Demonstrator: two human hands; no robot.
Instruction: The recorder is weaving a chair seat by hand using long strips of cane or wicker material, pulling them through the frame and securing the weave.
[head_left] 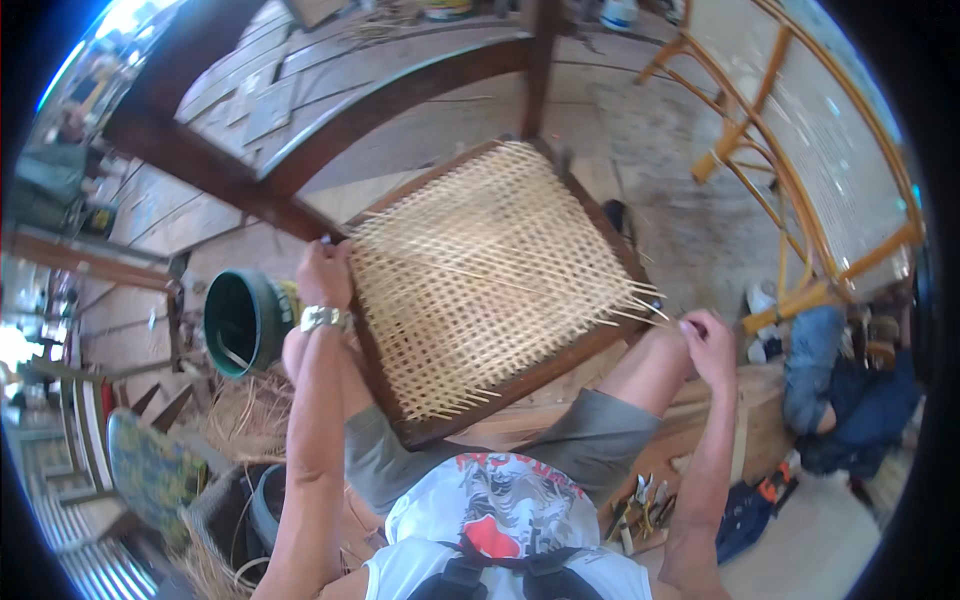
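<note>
A dark wooden chair (345,128) lies tilted before me, its seat woven with pale cane (470,270) in an open lattice. Loose cane ends (640,300) stick out past the seat's right corner, and shorter ones lie along the near edge. My left hand (325,275), with a watch on its wrist, is closed at the seat's left edge, close to the backrest post; its fingertips are partly hidden. Beyond the right corner, my right hand (710,345) pinches over my knee, a thin cane strand leading to its fingertips.
A dark green bucket (245,320) stands left of the chair, with loose cane fibres (250,415) below it. At the right are a rattan-framed chair (800,150) and a seated person's jeans-clad leg (812,365). Hand tools (645,505) lie beside my right thigh.
</note>
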